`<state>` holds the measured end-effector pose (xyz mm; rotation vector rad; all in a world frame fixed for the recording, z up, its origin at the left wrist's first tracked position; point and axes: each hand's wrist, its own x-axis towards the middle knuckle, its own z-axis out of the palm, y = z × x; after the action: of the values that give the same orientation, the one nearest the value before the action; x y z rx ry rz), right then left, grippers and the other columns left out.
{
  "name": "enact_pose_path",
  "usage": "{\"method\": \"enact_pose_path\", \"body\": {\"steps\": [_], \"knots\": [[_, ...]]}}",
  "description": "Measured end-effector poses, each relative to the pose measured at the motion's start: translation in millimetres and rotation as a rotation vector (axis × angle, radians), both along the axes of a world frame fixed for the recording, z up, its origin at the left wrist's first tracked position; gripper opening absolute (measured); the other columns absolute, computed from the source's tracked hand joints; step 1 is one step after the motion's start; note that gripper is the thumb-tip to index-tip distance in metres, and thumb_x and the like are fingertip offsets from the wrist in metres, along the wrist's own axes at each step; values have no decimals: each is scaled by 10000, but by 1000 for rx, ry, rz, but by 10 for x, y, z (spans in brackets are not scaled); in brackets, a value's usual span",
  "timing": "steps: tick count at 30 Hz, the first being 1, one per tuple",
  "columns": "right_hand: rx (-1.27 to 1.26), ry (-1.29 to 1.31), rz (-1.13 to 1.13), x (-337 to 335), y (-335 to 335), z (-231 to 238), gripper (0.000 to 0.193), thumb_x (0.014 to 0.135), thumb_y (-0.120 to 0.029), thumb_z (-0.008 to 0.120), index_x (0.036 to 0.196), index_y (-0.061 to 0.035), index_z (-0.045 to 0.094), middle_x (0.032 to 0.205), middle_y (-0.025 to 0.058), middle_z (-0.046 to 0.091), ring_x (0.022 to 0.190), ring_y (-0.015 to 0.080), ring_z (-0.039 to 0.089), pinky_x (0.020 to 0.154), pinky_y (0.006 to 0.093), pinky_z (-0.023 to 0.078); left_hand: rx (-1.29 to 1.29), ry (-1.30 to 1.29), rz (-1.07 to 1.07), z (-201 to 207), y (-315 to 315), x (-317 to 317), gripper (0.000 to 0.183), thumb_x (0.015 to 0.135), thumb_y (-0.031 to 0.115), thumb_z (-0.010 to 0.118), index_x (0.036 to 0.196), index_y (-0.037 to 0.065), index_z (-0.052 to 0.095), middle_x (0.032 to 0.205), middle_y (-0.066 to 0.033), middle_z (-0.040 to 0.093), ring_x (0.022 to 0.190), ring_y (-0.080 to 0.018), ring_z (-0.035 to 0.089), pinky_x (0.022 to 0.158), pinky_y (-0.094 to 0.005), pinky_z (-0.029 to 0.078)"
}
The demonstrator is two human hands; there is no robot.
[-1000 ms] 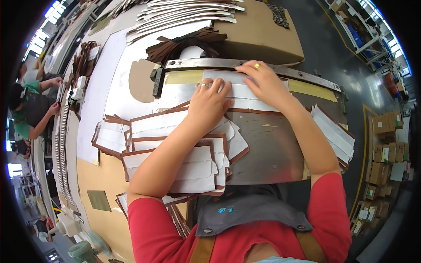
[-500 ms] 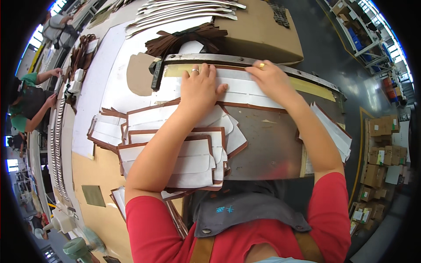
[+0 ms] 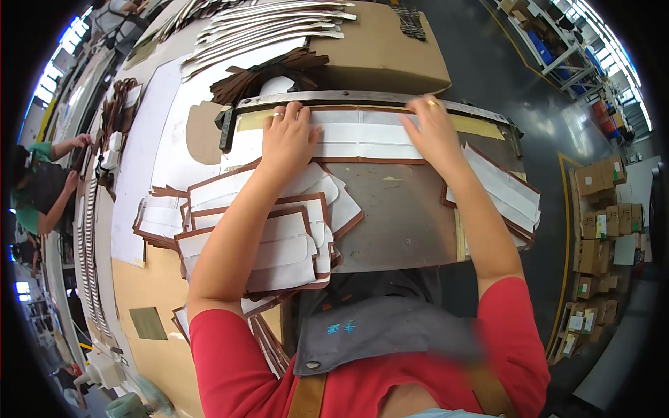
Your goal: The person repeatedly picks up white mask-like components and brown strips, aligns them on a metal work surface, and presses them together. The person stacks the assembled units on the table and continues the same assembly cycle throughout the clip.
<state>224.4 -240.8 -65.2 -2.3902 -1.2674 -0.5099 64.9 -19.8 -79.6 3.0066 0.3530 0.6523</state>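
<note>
A white panel with brown edging (image 3: pixel 359 143) lies flat on the dark grey work plate (image 3: pixel 397 216), its far edge along a long metal bar (image 3: pixel 376 99). My left hand (image 3: pixel 288 138) rests on the panel's left part, fingers stretched toward the bar and thumb apart. At the right end, my right hand (image 3: pixel 433 131) touches the far edge with its fingers, the thumb spread over the white surface. Its fingertips are slightly blurred. Yellow tape strips (image 3: pixel 481 128) run beside the bar.
Overlapping brown-edged white panels (image 3: pixel 282 240) lie left of the plate, more panels (image 3: pixel 498 188) at its right. Behind the bar stand a cardboard box (image 3: pixel 380 52), a brown strip bundle (image 3: pixel 268 73) and stacked pale strips (image 3: pixel 272 24). A person in green (image 3: pixel 43 177) works far left.
My right hand has slid rightward along the far edge, its thumb now away from the fingers. More of the panel shows between my hands. The whole view has shifted slightly.
</note>
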Motion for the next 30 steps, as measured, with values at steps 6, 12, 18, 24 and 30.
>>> {"method": "enact_pose_path", "body": {"steps": [6,12,18,24,30], "knots": [[-213,-77,247,-126,388,-72,206,855,-107,514,1024,-21,593,995,109,590,967,270,550,829,376,457,-68,134,-132,41,-55,70,351,866,207,523,1187,66,530,1183,-87,534,1116,-312,487,943,-417,386],[-287,88,-60,144,-351,179,171,839,-170,552,893,-12,591,918,150,622,910,308,598,749,409,490,-136,118,-131,35,-20,80,352,856,200,534,1184,73,541,1176,-109,533,1101,-320,488,920,-430,410],[65,386,-132,-57,-208,-43,167,878,-177,528,884,-10,533,876,189,610,844,366,593,745,451,463,-424,40,-155,199,224,119,327,892,178,562,1207,92,539,1168,-152,518,1072,-315,507,929,-380,415],[575,611,-237,-242,-1692,641,94,913,-124,557,961,-49,587,767,22,574,674,61,528,554,213,437,-331,-115,-112,646,347,-811,288,900,139,549,1177,58,553,1186,-149,518,1101,-318,511,953,-364,394],[175,198,-403,-90,-3002,458,113,883,-87,584,980,-31,601,872,31,580,709,87,509,628,216,435,-439,-92,27,483,312,-1337,235,907,119,530,1126,56,587,1189,-134,523,1120,-293,510,947,-360,403]]}}
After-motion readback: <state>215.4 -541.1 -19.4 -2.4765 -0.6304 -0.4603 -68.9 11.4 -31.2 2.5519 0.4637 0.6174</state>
